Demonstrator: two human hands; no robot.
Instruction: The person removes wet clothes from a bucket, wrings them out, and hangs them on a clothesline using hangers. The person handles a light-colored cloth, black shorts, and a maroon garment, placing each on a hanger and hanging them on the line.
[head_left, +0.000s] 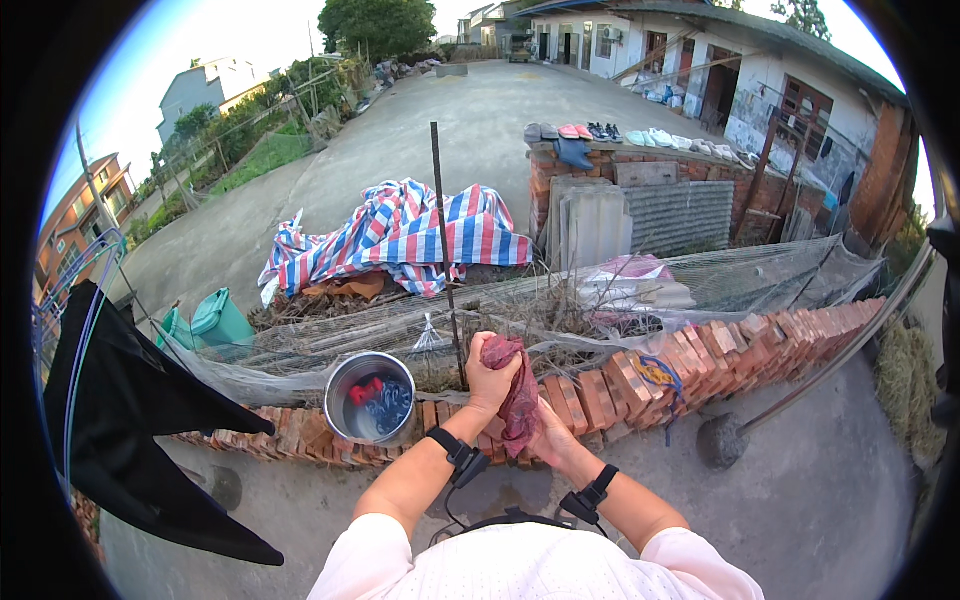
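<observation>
A dark red, wet-looking cloth (519, 405) is bunched and twisted between my two hands, above the brick wall. My left hand (491, 377) grips its upper part, with the fingers wrapped round it. Lower and to the right, my right hand (553, 436) holds the other side; some of its fingers are hidden behind the cloth. Left of my hands a metal bucket (336, 420) stands on the bricks. Inside it are water, a dark blue patterned cloth (391, 405) and something red (366, 391).
A low wall of stacked bricks (592, 405) crosses before me, with netting (720, 277) behind it. An upright steel rod (441, 225) rises close beyond my hands. Black clothing (127, 420) hangs at left. Striped sheeting (405, 232) lies beyond, and shoes (645, 137) line a farther wall.
</observation>
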